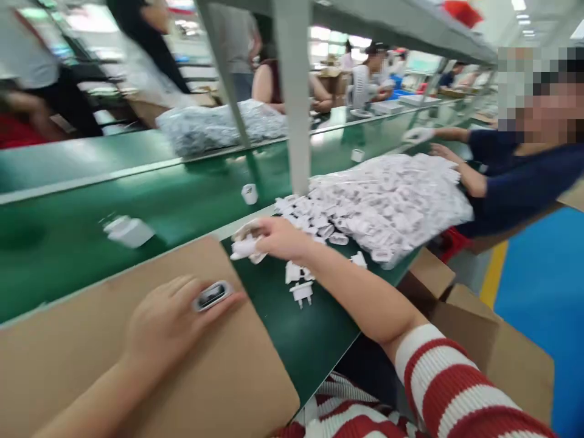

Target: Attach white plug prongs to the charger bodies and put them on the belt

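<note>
My left hand (166, 313), over a brown cardboard sheet (228, 371), is closed around a white charger housing (213, 296) whose dark open end faces up. At the sheet's far right corner, my right hand (278, 236) has its fingers closed on a white plug part (246, 247); blur hides its exact shape. Beneath my right forearm lies a white two-pin plug piece (301, 292) on the green tabletop (314, 340). Beyond that forearm, loose white plug parts (303, 213) spill from a large clear bag (387, 201) filled with similar parts.
White charger pieces (130, 231) sit spaced along the green conveyor belt (196, 207). A white post (292, 97) rises at the belt's near edge. At right, a co-worker's arms (469, 173) reach past the bag. Cardboard boxes (493, 340) stand on the floor at lower right.
</note>
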Demonstrator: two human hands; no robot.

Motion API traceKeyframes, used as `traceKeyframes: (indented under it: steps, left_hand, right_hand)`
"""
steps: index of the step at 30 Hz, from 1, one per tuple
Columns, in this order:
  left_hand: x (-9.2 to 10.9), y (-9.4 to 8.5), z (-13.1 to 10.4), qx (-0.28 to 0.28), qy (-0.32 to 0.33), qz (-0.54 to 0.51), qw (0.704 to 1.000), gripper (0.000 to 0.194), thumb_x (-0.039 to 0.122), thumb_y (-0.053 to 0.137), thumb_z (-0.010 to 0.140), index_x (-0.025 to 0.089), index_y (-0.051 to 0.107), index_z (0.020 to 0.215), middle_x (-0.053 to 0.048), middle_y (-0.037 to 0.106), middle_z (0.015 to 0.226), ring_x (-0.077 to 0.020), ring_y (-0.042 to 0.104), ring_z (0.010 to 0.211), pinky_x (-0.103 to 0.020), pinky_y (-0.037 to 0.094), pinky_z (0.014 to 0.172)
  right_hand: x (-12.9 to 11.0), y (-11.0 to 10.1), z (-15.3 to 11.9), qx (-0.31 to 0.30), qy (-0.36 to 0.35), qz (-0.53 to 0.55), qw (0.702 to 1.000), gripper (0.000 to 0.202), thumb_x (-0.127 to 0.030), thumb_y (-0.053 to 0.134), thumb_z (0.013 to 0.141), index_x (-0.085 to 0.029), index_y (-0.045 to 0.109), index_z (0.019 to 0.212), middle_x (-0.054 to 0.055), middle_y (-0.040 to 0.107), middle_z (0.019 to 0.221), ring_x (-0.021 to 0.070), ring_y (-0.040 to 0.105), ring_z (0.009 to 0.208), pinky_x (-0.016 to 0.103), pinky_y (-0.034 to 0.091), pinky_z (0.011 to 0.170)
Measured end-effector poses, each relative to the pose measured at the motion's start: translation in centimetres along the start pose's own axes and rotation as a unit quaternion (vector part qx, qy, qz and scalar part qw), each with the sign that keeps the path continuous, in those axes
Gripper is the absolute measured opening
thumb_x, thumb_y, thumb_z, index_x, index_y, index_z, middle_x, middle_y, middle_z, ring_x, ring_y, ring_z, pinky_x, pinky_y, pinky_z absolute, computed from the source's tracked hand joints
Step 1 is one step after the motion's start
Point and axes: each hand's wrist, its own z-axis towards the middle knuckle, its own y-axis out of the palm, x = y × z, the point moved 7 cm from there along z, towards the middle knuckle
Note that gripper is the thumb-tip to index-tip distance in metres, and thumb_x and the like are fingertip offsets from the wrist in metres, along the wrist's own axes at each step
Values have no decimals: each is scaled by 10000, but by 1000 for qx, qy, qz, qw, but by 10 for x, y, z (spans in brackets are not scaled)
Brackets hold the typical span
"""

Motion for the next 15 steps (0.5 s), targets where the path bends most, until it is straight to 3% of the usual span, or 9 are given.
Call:
traceKeyframes:
  steps: [1, 3, 5, 8, 12, 15]
  left_hand:
    - [-4, 6, -4, 53, -38, 52, 997, 479, 705, 689, 908, 231, 649, 851, -70, 611, 809, -325, 644, 862, -442, 522, 774]
    - [-7, 23, -4, 48, -55, 35, 997, 544, 761, 660, 895, 225, 622, 814, -73, 622, 819, -309, 646, 859, -424, 506, 765]
    - [-11, 31, -2, 7, -63, -44, 997, 555, 762, 718, 852, 220, 674, 968, -78, 669, 956, -304, 658, 962, -399, 530, 819]
    - [-15, 28, -6, -48, -54, -183, 981, 606, 698, 787, 826, 222, 678, 1184, -75, 685, 1142, -270, 661, 1031, -364, 556, 866]
    - [-16, 25, -12, -40, -33, -269, 962, 374, 557, 713, 941, 219, 728, 1100, -57, 691, 1060, -207, 665, 897, -310, 545, 770]
    - [-14, 30, -10, -14, -15, -290, 957, 334, 498, 741, 930, 207, 743, 1094, -59, 704, 1065, -207, 674, 929, -313, 548, 811]
  right_hand:
    - [3, -1, 0, 6, 10, 48, 999, 297, -53, 586, 764, -171, 706, 1009, 14, 767, 939, 129, 685, 821, 206, 536, 679]
    - [6, -2, 0, 5, 37, 98, 994, 279, -88, 647, 722, -170, 718, 980, -6, 747, 849, 102, 646, 727, 182, 480, 614]
    - [6, -1, 0, -9, 63, 114, 991, 275, -124, 715, 675, -174, 728, 944, -8, 744, 852, 92, 633, 715, 173, 443, 586]
    - [5, 0, -3, -1, 89, 108, 990, 312, -183, 819, 629, -181, 744, 931, -8, 737, 828, 106, 631, 727, 203, 446, 606]
    - [3, 8, -8, 3, 76, 64, 995, 324, -263, 888, 640, -192, 777, 936, 16, 750, 861, 137, 640, 762, 269, 492, 667]
    - [-2, 17, -12, -3, 36, 40, 999, 292, -284, 889, 688, -215, 778, 948, 14, 752, 903, 146, 651, 775, 302, 535, 703]
